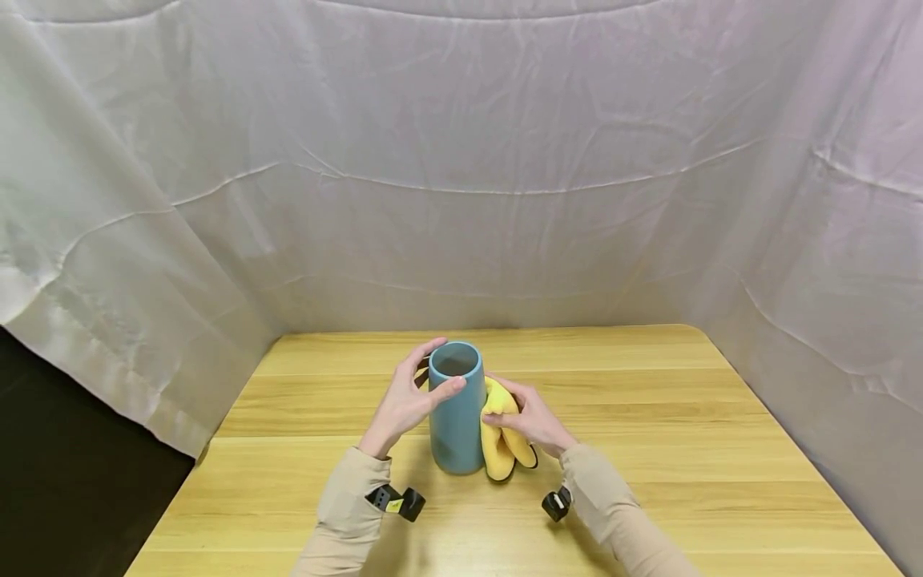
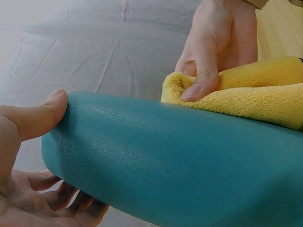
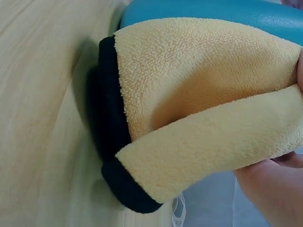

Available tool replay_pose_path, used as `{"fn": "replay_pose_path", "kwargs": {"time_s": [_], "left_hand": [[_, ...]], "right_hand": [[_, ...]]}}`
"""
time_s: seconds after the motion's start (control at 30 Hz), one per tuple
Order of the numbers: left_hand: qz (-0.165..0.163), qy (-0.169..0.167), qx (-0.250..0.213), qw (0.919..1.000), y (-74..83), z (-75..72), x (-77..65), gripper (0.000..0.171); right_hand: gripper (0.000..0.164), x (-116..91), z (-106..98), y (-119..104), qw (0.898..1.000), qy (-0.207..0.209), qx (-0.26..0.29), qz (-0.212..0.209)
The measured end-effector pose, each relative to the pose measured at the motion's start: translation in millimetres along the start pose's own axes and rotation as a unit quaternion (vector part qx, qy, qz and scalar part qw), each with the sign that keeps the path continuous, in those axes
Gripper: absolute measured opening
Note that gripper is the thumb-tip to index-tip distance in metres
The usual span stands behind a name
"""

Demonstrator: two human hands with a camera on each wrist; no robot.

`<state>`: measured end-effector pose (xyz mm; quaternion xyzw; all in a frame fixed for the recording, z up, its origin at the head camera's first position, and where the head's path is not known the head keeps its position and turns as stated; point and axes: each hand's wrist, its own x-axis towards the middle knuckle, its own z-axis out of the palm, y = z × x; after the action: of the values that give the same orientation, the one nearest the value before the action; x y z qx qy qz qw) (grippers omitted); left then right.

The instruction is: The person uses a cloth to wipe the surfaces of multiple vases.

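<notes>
Blue and matte, a tall tapered vase stands upright on the wood-grain table, the person's left hand gripping its upper end between thumb and fingers. The right hand pinches a folded yellow plush cloth with black edging against its right side. Print on the left wrist camera's yellow label is too small to read.

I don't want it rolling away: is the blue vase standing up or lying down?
Standing up. In the head view, the vase has its round opening on top and its base toward the table.
</notes>
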<state>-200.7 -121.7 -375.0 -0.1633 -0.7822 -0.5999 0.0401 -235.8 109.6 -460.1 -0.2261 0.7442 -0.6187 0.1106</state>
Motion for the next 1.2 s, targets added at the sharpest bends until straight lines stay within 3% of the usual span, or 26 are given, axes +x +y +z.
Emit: {"fn": "replay_pose_path", "kwargs": {"time_s": [0.27,0.73,0.97,1.2], "left_hand": [[0.003,0.0,0.001,1.0,0.3,0.0,-0.7,0.066],[0.002,0.002,-0.001,1.0,-1.4,0.8,0.1,0.066],[0.005,0.002,0.002,1.0,-1.7,0.6,0.8,0.066],[0.006,0.001,0.005,1.0,-1.5,1.2,0.9,0.067]], "right_hand": [[0.069,0.5,1.1,-12.2,1.0,0.0,0.003,-0.02],[0.07,13.4,-3.9,-63.1,0.996,0.01,-0.007,-0.083],[0.069,13.3,-4.3,-64.3,0.997,0.011,-0.009,-0.078],[0.069,8.9,-3.4,-47.8,0.998,0.008,0.002,-0.062]]}}
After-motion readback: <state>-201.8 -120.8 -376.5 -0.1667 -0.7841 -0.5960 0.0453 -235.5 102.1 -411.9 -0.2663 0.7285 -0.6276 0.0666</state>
